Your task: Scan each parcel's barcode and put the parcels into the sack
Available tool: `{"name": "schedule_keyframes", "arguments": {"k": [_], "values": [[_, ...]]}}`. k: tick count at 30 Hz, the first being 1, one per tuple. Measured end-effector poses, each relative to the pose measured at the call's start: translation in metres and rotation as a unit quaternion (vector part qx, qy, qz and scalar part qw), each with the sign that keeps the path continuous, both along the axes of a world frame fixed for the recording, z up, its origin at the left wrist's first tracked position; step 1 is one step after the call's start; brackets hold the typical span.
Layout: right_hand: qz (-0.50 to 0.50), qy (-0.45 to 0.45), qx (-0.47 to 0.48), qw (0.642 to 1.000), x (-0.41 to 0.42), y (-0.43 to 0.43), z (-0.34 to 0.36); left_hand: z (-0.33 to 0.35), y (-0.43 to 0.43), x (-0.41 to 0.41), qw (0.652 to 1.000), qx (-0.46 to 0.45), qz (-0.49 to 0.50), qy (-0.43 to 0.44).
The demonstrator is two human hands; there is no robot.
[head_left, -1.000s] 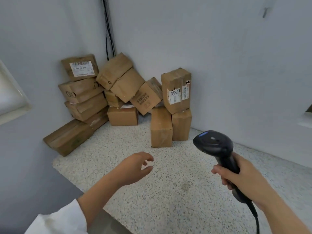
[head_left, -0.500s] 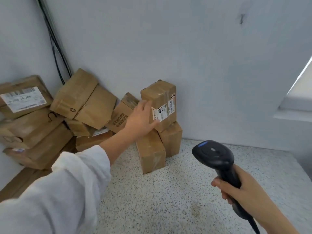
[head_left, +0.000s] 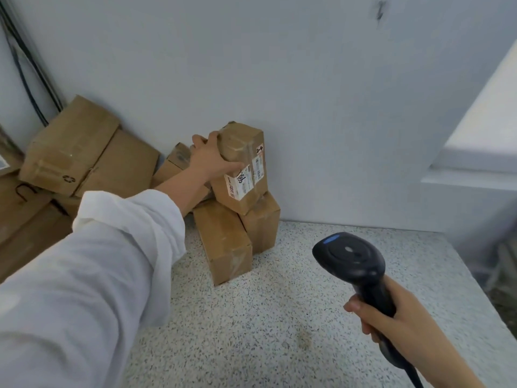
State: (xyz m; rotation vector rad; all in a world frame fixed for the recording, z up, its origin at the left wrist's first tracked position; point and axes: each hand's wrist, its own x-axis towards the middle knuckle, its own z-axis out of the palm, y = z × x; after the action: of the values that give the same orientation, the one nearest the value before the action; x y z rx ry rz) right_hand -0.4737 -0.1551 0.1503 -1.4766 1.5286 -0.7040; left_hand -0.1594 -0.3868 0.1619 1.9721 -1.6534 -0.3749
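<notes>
A brown cardboard parcel (head_left: 243,166) with white barcode labels sits tilted on top of two upright parcels (head_left: 226,242) against the back wall. My left hand (head_left: 209,159) grips this top parcel, fingers over its upper left edge and thumb across its front by the label. My right hand (head_left: 391,317) holds a black barcode scanner (head_left: 352,259) by its handle at the lower right, its head pointing up and left, well apart from the parcel. No sack is in view.
More brown parcels (head_left: 75,152) are heaped in the corner at the left, under black cables (head_left: 30,68) running down the wall. The speckled countertop (head_left: 265,331) ends at a right edge beside a white ledge (head_left: 475,163).
My left hand reached from above the counter to the top parcel and now grips it; the parcel has tilted a little. The view has moved closer and to the right. The scanner hand stays put.
</notes>
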Motion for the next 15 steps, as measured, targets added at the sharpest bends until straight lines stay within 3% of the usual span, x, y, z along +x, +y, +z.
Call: {"name": "schedule_keyframes", "arguments": {"k": [4, 8, 10, 12, 15], "values": [[0.009, -0.002, 0.005, 1.000, -0.001, -0.002, -0.003, -0.014, 0.028, 0.006, 0.995, -0.005, 0.076, 0.062], [0.028, 0.005, 0.007, 1.000, 0.002, -0.005, -0.009, -0.035, 0.072, 0.009, 0.955, -0.033, 0.182, 0.231], [0.033, 0.001, 0.011, 0.999, 0.003, -0.005, -0.013, -0.051, 0.099, 0.010, 0.908, -0.022, 0.224, 0.353], [0.043, -0.003, 0.014, 0.999, 0.004, -0.002, -0.016, -0.063, 0.125, 0.008, 0.837, -0.012, 0.243, 0.489], [0.065, 0.003, 0.015, 0.998, 0.005, 0.004, -0.021, -0.079, 0.165, -0.002, 0.780, -0.027, 0.244, 0.576]]}}
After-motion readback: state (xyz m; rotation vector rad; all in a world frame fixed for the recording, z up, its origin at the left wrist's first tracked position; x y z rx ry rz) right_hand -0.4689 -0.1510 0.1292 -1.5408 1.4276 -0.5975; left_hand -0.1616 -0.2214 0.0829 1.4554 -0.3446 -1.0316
